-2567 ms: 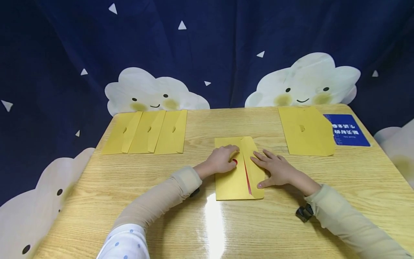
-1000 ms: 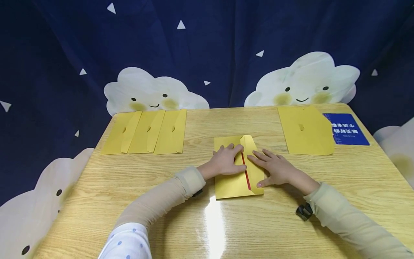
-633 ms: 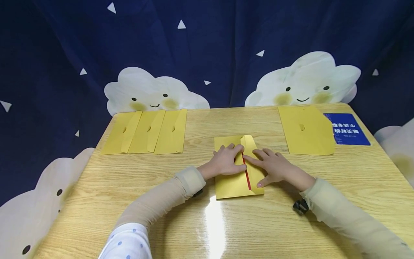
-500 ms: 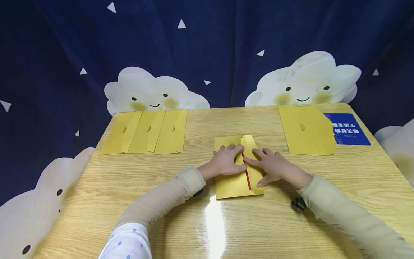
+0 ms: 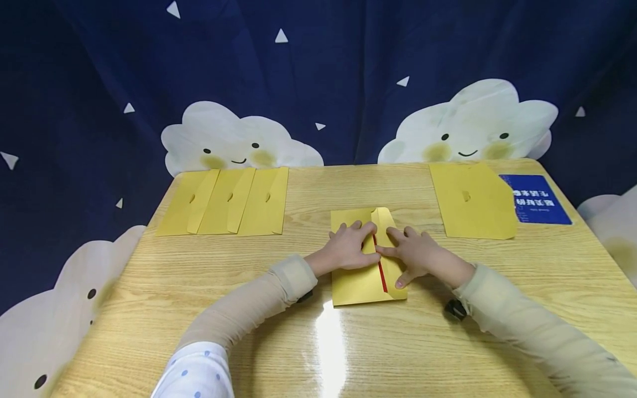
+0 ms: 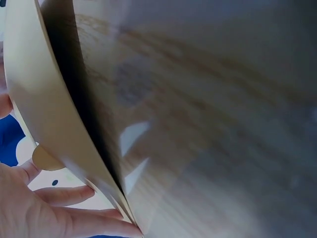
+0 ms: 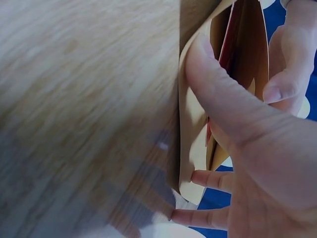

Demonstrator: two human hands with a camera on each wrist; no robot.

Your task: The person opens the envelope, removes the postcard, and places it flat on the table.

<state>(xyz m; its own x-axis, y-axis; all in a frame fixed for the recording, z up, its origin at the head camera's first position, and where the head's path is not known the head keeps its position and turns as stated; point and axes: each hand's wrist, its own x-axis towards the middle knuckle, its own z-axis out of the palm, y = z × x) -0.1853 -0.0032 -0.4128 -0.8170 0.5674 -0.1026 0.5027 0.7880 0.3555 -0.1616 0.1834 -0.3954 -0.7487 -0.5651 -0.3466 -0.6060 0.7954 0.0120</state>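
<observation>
Both hands (image 5: 345, 249) (image 5: 420, 254) touch the envelope (image 5: 355, 289), fingers (image 5: 390, 251) spread.

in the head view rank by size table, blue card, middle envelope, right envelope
1. Table
2. Middle envelope and right envelope: unsure, the middle one lies nearer the camera
3. Blue card (visible part)

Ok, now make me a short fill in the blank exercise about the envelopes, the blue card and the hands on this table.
1. On the table's left side, ____ yellow paper envelopes lie in a row.
2. The left hand and right hand touch the central yellow paper envelope, whose opening shows a ____ strip.
3. The blue rectangular card, partly hidden by the wide yellow paper envelope, carries ____ lettering.

Missing words: three; red; white.
</observation>
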